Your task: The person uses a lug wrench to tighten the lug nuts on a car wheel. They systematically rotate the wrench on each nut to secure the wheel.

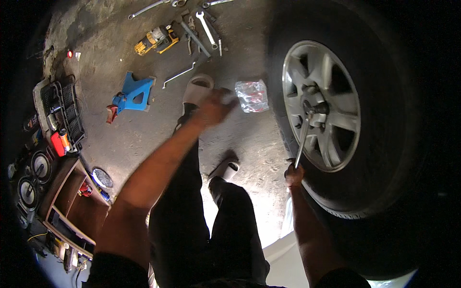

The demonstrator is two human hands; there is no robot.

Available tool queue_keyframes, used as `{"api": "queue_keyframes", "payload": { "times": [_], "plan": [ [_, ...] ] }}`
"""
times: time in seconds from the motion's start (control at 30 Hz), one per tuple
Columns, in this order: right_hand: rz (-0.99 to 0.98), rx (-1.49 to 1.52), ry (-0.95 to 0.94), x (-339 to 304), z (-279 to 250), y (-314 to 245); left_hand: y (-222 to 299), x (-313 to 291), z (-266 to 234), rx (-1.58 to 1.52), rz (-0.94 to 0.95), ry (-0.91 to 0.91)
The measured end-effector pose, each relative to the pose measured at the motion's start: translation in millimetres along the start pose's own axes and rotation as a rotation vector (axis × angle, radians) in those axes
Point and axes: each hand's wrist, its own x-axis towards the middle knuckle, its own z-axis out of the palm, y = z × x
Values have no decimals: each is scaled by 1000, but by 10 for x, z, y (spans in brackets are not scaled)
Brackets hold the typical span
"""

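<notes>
1. Clenched around its lower end, the right hand (294, 175) is gripping a long-handled wrench (302, 143); that forearm is extending up from the lower edge.
2. Elbow bending, the left hand (213, 109) is hovering above the floor (168, 115), blurring; whether it is holding anything, I cannot tell.
3. Farther along, the wrench's head is meeting the hub area of the five-spoke alloy wheel (343, 103), standing upright at right. Seemingly, the wheel is already sitting mounted; how many nuts are needing work is not showing.
</notes>
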Motion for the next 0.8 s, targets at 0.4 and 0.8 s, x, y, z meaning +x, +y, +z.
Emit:
{"api": "queue_keyframes", "payload": {
  "times": [0.4,0.8],
  "plan": [
    [-207,277,103,-89,-37,-195,2114,522,1550,-1107,-124,27],
    [-178,188,103,76,231,-54,2046,572,1764,-986,14,175]
  ]
}}
